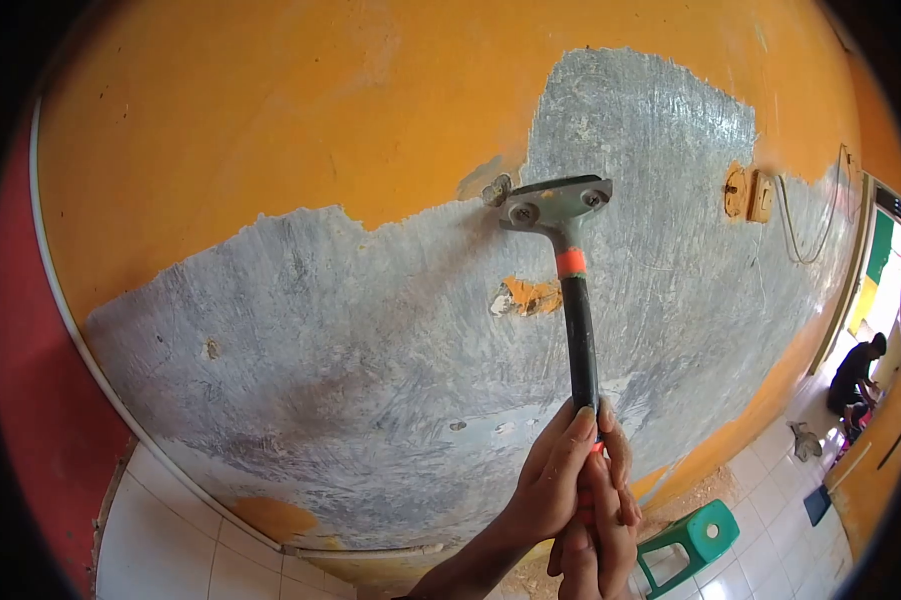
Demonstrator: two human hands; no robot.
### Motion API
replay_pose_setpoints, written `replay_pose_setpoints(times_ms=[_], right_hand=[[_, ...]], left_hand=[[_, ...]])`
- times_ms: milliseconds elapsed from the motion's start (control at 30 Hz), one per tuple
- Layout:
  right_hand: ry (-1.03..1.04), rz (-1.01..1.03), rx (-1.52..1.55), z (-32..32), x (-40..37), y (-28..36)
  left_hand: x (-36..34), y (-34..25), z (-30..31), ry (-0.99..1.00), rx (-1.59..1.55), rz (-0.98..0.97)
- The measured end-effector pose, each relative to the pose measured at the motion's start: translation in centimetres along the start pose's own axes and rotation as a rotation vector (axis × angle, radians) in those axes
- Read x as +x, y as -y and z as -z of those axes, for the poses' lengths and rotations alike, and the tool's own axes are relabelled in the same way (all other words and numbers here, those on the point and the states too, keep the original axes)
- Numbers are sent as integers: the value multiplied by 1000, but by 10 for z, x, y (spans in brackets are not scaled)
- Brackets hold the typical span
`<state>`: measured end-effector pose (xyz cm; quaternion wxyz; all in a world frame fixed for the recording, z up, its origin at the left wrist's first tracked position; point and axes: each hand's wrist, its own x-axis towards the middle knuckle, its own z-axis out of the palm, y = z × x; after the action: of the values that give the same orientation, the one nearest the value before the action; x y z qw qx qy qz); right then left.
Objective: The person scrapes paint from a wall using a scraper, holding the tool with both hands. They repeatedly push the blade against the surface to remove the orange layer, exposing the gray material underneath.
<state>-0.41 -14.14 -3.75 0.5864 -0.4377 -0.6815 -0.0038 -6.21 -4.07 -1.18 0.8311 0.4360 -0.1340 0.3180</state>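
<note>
Both hands are closed around the long handle of a wall scraper (583,345). My left hand (551,475) wraps the black shaft from the left, and my right hand (603,560) grips lower down on the red-and-black end. The scraper's grey head, with two screws, is raised up against or just in front of the wall, near the ragged edge of the orange paint (371,110); contact cannot be told. Below and to the right of that edge the wall is bare grey plaster (371,340). An orange paint patch (533,296) remains beside the shaft.
A green plastic stool (693,545) stands on the tiled floor at lower right, near scattered paint debris. A switch plate (761,196) and a loose cable (803,250) are on the right wall. Another person (853,380) crouches near the bright doorway. A red wall (36,400) borders the left.
</note>
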Motion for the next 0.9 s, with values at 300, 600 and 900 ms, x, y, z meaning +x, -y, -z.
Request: replay_pose_setpoints(times_ms=[300,600,900], right_hand=[[17,47,-85,7,9,1],[53,27,31,29,12,-3],[138,67,95,39,21,-4]], left_hand=[[6,0,-6,-67,46,-13],[16,0,-18,-19,7,-60],[18,3,-26,-158,58,-52]])
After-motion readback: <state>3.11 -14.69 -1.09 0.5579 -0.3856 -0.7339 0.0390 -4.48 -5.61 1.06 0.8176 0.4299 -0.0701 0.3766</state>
